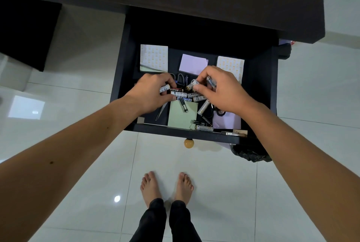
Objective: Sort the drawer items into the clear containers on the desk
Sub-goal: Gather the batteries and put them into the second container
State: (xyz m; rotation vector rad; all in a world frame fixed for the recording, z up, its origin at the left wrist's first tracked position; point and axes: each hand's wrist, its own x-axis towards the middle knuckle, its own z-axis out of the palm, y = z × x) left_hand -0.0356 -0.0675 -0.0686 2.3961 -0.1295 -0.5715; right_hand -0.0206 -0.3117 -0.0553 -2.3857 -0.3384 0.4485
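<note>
In the open drawer (124, 78) at frame centre, both hands pinch batteries from the loose pile (191, 95): the left hand (153, 91) curls around a white one, the right hand (224, 89) grips several, beside sticky-note pads (193, 64).

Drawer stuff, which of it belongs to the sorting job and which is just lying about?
Job: batteries, paper pads, scissors, drawer, left hand, right hand gathering batteries.
Lying about: black bag on the floor, dark cabinet.
</note>
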